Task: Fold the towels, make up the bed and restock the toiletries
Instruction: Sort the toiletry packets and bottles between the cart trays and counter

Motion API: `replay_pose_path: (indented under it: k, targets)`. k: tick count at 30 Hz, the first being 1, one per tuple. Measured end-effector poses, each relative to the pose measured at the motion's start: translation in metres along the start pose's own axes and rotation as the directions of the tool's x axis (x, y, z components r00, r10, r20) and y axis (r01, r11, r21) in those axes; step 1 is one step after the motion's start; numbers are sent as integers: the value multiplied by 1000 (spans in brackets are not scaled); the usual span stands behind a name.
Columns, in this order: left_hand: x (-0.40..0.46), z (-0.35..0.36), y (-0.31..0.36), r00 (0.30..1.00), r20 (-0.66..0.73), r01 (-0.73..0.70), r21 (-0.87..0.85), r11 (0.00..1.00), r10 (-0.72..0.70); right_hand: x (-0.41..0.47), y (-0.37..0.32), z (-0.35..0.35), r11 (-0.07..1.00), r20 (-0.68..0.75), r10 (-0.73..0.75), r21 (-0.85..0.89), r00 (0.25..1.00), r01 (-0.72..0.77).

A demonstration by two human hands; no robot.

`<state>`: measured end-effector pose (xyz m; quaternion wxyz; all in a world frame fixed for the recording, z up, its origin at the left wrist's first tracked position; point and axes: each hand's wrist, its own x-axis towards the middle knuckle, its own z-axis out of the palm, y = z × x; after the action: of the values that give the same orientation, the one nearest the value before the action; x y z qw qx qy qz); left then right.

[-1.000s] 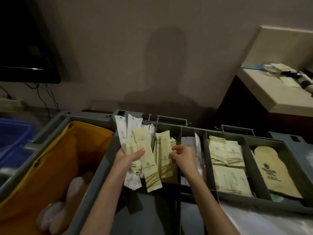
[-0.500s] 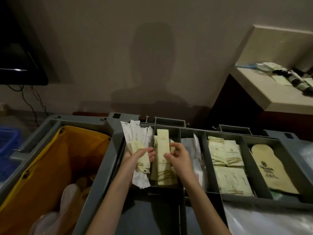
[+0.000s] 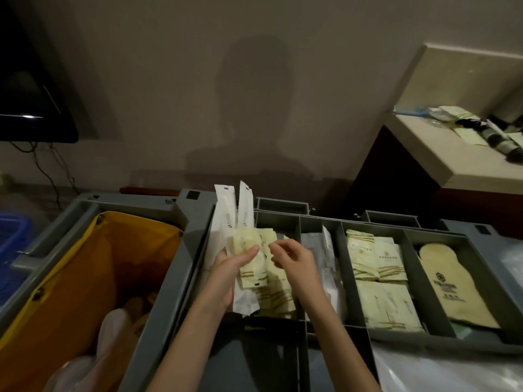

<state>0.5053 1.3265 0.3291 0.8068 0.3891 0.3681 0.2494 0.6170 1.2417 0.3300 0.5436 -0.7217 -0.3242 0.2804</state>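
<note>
toiletry packets (image 3: 249, 261) in left hand (image 3: 226, 275)

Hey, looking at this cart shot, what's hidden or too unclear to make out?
Head view:
- Print on the cream packets: too small.
- How many packets the left hand holds: they overlap.
- What the right hand pinches: fingers cover it.
- Yellow bag contents: dim, cut by the bottom edge.
- Items on the counter: blurred, cut by the right edge.

The left hand (image 3: 226, 274) hides the lower part of the packets (image 3: 249, 261) it holds. Print on the packets is too small to read. The yellow bag (image 3: 93, 267) is cut off by the lower edge.
</note>
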Motion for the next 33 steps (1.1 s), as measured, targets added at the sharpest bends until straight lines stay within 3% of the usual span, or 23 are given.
replay_pose_path:
  k: [2, 5, 8, 15, 19, 26, 31, 33]
  targets:
    - [-3, 19, -4, 1000, 1, -23, 74, 997, 23, -5, -6, -9, 998, 72, 8, 59, 997, -12]
    - [-5, 50, -12, 996, 84, -41, 70, 997, 35, -10, -5, -35, 993, 38, 53, 100, 998, -56]
    - [-4, 82, -25, 989, 145, -9, 38, 999, 3, -16, 0, -72, 990, -70, 91, 118, 993, -82]
    - [-2, 160, -58, 988, 138, 70, -16, 997, -68, -25, 21, -168, 993, -370, 100, 96, 924, -69]
    - [4, 178, -70, 987, 157, 39, -60, 997, -29, -8, 49, -216, 993, -506, 81, -32, 859, -113]
    - [14, 190, -82, 999, 53, -19, 153, 988, 12, 32, 83, -233, 940, -518, 31, -277, 855, -201]
    - [17, 193, -86, 1000, 13, -29, 150, 988, 27, 47, 98, -232, 842, -525, -47, -478, 850, -249]
    - [17, 195, -87, 999, 4, -38, 157, 987, 37, 47, 102, -230, 692, -482, -96, -661, 871, -289]
